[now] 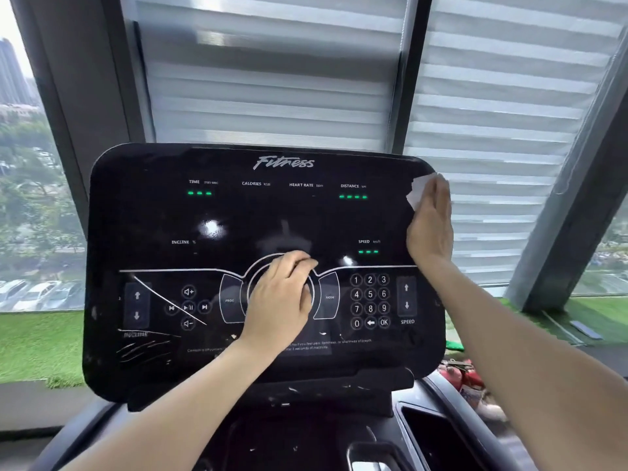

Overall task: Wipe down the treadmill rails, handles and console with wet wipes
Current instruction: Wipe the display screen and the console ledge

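One camera sits on the person's head, looking forward and a bit down, close to the console [265, 215].

The console [238, 215] face is glossy black plastic, mirroring light spots, with white scratches scored at seven o'clock. At two o'clock, the wet wipe [418, 193] looks thin, white, soft. Behind, the blinds [272, 79] are matt striped fabric.
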Motion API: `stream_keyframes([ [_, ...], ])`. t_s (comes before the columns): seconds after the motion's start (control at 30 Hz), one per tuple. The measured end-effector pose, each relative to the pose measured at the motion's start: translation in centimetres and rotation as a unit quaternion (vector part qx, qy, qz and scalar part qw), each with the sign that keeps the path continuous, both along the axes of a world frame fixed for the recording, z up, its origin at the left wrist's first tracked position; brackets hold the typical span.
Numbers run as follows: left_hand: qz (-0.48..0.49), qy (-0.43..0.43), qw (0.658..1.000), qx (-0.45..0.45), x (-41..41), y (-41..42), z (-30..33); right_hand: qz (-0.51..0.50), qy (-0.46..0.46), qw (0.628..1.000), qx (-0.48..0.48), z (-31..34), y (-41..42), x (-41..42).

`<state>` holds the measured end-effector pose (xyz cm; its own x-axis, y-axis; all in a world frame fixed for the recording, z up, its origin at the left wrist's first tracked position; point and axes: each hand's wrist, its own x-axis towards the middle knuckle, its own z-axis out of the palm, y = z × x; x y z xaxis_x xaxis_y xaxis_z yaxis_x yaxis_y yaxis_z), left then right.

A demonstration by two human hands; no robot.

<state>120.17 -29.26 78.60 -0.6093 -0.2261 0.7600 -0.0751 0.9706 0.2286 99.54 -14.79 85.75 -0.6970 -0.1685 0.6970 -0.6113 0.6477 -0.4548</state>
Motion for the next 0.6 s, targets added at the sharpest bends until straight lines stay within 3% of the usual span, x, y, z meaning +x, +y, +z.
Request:
stream_keyframes([
  [0.1, -0.011, -0.015, 1.0, -0.018, -0.8, 0.8, -0.2, 0.007, 0.005, 1.0, 0.001, -1.4, 0.4, 0.4],
  [0.33, -0.021, -0.026, 0.999, -0.041, -1.7, 1.9, -0.9, 0.041, 0.021, 0.999, 0.016, -11.3, 3.9, 4.3],
  [0.6, -0.031, -0.029, 0.997, -0.068, -2.5, 2.5, -0.4, 0.048, 0.0, 0.998, 0.029, -4.2, 2.2, 1.5],
])
